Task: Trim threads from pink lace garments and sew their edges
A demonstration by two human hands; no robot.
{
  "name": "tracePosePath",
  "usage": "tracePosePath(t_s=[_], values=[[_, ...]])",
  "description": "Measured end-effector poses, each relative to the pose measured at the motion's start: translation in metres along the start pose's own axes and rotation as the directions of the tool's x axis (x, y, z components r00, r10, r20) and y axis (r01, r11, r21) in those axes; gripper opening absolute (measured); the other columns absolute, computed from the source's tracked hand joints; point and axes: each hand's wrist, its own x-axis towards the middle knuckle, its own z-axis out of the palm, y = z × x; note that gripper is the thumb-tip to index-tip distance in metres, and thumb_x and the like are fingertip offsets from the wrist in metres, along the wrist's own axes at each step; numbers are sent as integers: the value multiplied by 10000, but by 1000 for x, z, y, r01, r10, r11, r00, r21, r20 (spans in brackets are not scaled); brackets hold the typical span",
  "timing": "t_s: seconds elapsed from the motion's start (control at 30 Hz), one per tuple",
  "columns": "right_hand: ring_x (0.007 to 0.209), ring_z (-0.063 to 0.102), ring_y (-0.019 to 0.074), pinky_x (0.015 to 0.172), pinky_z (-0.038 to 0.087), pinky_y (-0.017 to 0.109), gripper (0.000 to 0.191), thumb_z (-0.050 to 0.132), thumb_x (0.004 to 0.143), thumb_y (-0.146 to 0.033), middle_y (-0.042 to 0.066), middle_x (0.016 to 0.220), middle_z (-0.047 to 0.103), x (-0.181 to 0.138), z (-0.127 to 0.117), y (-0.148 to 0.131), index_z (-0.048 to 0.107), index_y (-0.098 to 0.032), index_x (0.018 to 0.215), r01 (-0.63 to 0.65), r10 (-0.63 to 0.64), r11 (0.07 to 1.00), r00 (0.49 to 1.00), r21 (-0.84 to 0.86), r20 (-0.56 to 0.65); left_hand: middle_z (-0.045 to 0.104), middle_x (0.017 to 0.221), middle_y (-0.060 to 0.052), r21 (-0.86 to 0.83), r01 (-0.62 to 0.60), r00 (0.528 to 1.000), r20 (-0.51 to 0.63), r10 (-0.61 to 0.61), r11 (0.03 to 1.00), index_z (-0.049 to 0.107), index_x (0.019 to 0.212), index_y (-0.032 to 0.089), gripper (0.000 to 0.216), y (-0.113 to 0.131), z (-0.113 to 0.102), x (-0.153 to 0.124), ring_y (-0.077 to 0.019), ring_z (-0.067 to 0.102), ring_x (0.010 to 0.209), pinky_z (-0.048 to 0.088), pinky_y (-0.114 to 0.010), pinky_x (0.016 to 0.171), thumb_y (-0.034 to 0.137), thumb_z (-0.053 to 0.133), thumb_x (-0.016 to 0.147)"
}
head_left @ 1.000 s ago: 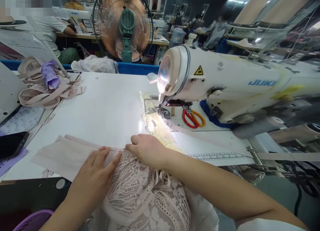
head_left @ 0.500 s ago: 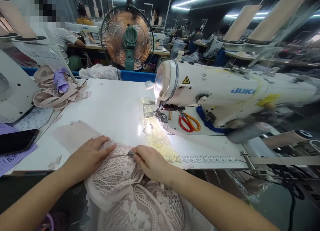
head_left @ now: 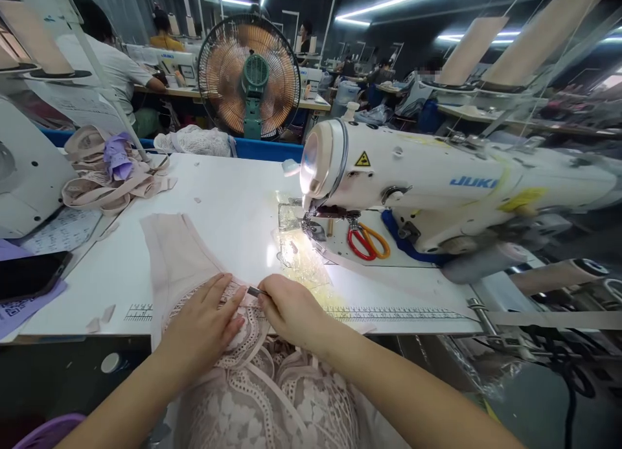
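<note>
A pale pink lace bra hangs over the table's front edge, and its plain side wing lies spread on the white top. My left hand rests on the lace near the wing with its fingers stretched out, pressing the fabric. Closed in a pinch, my right hand holds a small grey metal tool whose tip points left over the bra's upper edge. Most of the tool is hidden in the fingers, so its kind cannot be made out.
A white JUKI sewing machine with its lamp lit stands right of centre. Red-and-orange-handled scissors lie beneath its arm. A ruler strip runs along the front edge. At left are a phone and bundled straps; a fan stands behind.
My left hand has moved right and down, closer to my right hand. The bra wing, bunched before, now lies flatter and further up the table. The right hand still holds the tool.
</note>
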Motion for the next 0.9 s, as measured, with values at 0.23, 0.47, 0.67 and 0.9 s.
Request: tracePosePath(t_s=[0.23,0.47,0.67,0.9], values=[[629,498,150,487,216,267,137,502,894,-212,33,790,581,33,10,-1,636,-201,917,-26,27,989,1000,-144,8,591,1227,-213,-26,-14,1000,-27,14,1000,619,1240,194,394,-1,-3,2,-344,571,1130,542,-484,868,335,419,931],[611,475,148,473,206,277,141,489,894,-197,23,755,537,37,16,-1,626,-202,929,13,-1,975,999,-220,53,579,1224,-221,-58,-5,999,-37,3,998,602,1251,183,397,0,1,1,-361,549,1150,520,-504,891,320,441,915],[612,476,154,480,215,282,122,519,851,-143,39,750,534,28,3,1,620,-174,911,61,-28,967,991,-249,133,586,1189,-240,-48,-32,999,-40,31,998,639,1216,156,388,-1,-1,4,-377,578,1106,558,-512,839,299,446,911],[568,430,141,469,202,275,158,519,816,-85,28,723,520,17,-12,6,631,-163,896,52,-1,963,982,-264,189,553,1241,-235,-45,-32,999,-38,31,998,644,1216,166,398,-2,0,3,-373,559,1138,555,-516,852,309,409,930]])
